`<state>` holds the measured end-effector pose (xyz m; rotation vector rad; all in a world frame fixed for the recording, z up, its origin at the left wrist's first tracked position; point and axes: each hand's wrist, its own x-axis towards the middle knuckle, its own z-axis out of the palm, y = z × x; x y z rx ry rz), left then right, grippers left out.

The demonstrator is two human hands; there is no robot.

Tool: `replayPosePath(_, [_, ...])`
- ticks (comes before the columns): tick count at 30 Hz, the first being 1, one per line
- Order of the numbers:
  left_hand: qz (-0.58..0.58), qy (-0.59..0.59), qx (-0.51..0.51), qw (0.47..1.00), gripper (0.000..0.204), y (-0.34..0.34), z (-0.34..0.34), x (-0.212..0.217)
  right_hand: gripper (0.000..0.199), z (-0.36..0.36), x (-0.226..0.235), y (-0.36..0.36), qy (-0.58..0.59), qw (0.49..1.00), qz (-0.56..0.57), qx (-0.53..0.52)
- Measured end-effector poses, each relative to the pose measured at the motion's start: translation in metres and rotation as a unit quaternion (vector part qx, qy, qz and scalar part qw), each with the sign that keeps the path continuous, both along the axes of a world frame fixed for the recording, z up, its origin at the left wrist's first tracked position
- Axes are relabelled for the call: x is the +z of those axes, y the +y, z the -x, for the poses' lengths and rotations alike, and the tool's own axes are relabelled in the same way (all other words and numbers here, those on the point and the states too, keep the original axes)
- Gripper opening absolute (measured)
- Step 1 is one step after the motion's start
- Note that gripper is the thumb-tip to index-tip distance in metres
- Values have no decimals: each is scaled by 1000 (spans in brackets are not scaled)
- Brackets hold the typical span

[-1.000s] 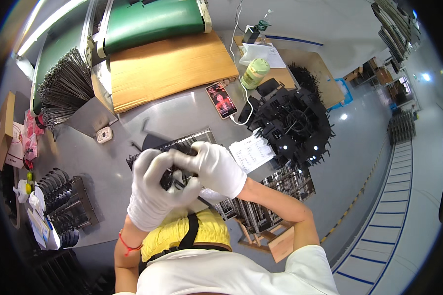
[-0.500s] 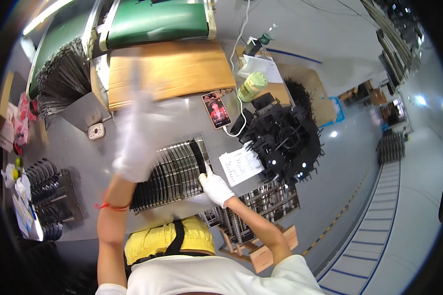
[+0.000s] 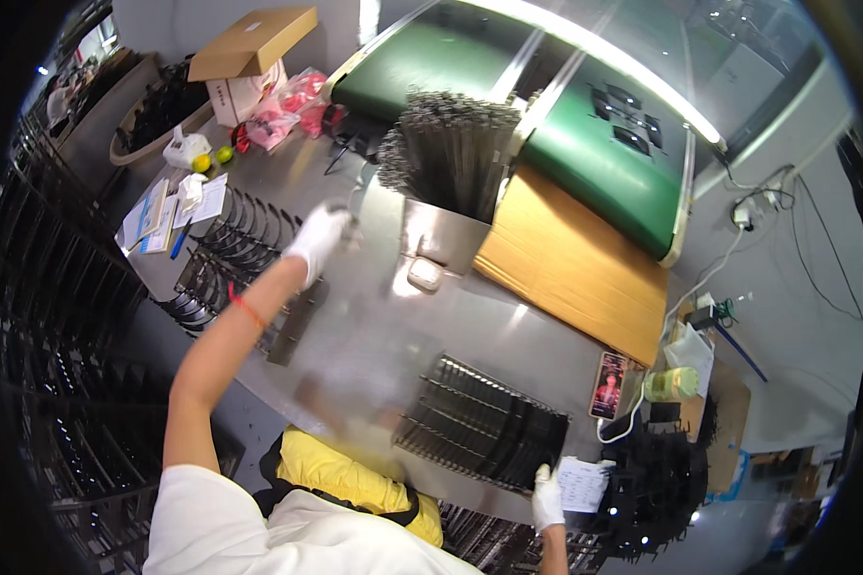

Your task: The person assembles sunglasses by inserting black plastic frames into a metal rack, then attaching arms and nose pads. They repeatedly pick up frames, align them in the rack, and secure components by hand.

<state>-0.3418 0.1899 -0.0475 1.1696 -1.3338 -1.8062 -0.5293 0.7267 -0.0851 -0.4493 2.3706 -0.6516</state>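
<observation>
My left hand (image 3: 323, 240), in a white glove, reaches over the table's left side. Its fingers blur, so what they hold, if anything, is unclear. Just beside it stands a rack of curved black parts (image 3: 244, 230), partly hidden by my forearm. In front of me lies a second metal rack (image 3: 470, 417) filled with rows of thin black strips. My right hand (image 3: 548, 500), also gloved in white, grips that rack at its near right corner. Beyond, a metal holder (image 3: 439, 235) carries a thick bundle of dark thin strips (image 3: 455, 158).
A white case (image 3: 424, 275) sits before the holder. Cardboard (image 3: 575, 264) lies along the green conveyor (image 3: 599, 144). To the right are a phone (image 3: 608, 385) on a cable, a green bottle (image 3: 671, 384), a paper sheet (image 3: 583, 482) and a pile of black parts (image 3: 657, 470).
The view has swung left, so the table's things appear farther right. My left hand has moved from above the strip rack to the left rack. My right hand stays at the strip rack's edge.
</observation>
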Motion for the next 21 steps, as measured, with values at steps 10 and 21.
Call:
replayPosePath(10, [268, -410, -29, 871, 46, -283, 51, -142, 79, -10, -51, 29, 4, 994, -18, -107])
replayPosePath(21, [430, -444, -64, 783, 24, -306, 22, -85, 88, -9, -46, 42, -91, 954, 24, -284])
